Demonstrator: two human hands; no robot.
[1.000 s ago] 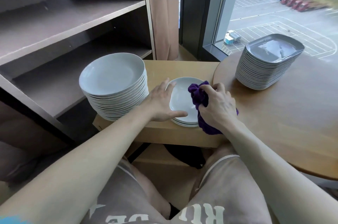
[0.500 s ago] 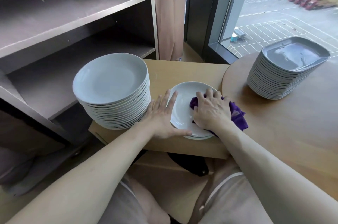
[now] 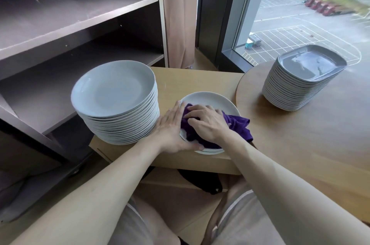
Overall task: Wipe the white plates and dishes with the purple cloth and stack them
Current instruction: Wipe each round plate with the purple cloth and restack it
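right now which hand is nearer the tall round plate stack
Left. The left hand rests on the small plate beside the tall stack; the right hand holds the purple cloth farther right.

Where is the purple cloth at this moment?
In the head view, the purple cloth lies centre frame on the small plate, under the right hand, just right of the tall round plate stack.

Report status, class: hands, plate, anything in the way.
Left hand flat, steadying plate rim. Right hand grips purple cloth on plate. Tall stack close beside left hand.
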